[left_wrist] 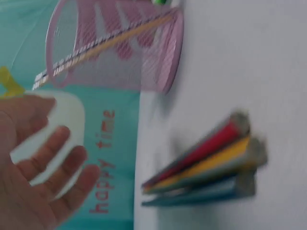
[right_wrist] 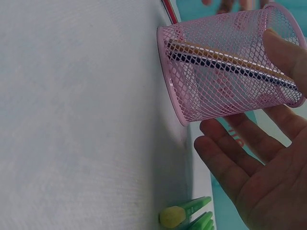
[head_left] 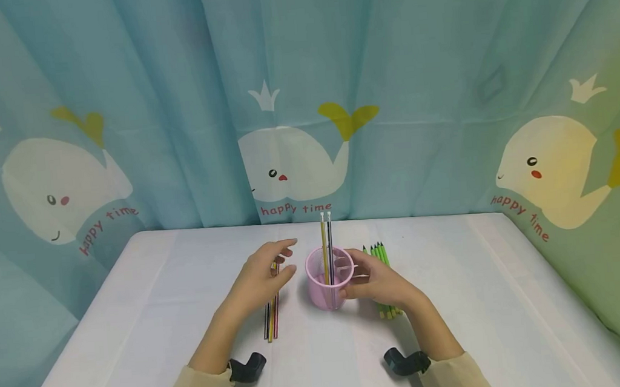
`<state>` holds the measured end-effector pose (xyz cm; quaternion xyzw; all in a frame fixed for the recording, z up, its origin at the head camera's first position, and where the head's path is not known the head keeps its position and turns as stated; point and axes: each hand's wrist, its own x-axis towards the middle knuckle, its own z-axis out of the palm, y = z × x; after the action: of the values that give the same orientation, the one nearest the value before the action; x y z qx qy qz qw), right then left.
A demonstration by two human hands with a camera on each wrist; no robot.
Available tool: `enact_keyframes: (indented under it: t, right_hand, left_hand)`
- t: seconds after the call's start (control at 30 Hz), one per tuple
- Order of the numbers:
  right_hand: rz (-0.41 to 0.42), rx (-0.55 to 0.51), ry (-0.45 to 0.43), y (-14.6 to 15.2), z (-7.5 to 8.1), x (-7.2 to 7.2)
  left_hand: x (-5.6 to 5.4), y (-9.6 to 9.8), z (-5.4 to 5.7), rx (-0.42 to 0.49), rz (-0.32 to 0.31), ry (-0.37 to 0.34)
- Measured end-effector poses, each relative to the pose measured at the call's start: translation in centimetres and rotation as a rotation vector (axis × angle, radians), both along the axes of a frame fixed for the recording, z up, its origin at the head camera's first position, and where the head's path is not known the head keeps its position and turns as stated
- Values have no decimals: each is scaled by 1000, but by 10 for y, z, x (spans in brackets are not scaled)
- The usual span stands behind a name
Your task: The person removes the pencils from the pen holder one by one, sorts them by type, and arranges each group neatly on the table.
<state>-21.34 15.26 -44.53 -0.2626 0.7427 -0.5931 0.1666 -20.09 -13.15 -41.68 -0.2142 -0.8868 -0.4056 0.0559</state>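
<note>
A pink mesh pencil cup [head_left: 321, 299] stands on the table with two pencils leaning in it, one yellow [head_left: 323, 235] and one dark [head_left: 330, 234]. My right hand [head_left: 374, 281] holds the cup from its right side, thumb in front and fingers around the back, as the right wrist view also shows. To the left of the cup, my left hand [head_left: 262, 277] hovers over a small bunch of striped pencils [head_left: 271, 324] lying on the table. Its fingers are spread apart with nothing between them in the left wrist view, and the pencils [left_wrist: 206, 158] lie below.
Several green pencils [head_left: 383, 254] lie just right of the cup, partly hidden under my right hand. The white table [head_left: 135, 329] ends at a blue curtain [head_left: 172, 107] printed with whales. A black wrist mount [head_left: 249, 367] sits on each forearm.
</note>
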Motion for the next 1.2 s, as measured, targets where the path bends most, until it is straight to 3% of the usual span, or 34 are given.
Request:
enact_keyframes:
  t: [0.1, 0.23, 0.4, 0.7, 1.2]
  right_hand:
    - [-6, 8, 3, 0, 1, 0]
    - [-10, 14, 6, -1, 1, 0]
    - [-11, 19, 10, 0, 1, -1]
    - [10, 7, -4, 0, 1, 0]
    - [-17, 43, 9, 0, -2, -1]
  left_hand:
    - [2, 10, -2, 2, -86, 78]
    - [3, 21, -6, 20, -129, 122]
    - [1, 34, -9, 32, -143, 133]
    - [-4, 49, -8, 1, -123, 12]
    - [-3, 44, -5, -14, -118, 77]
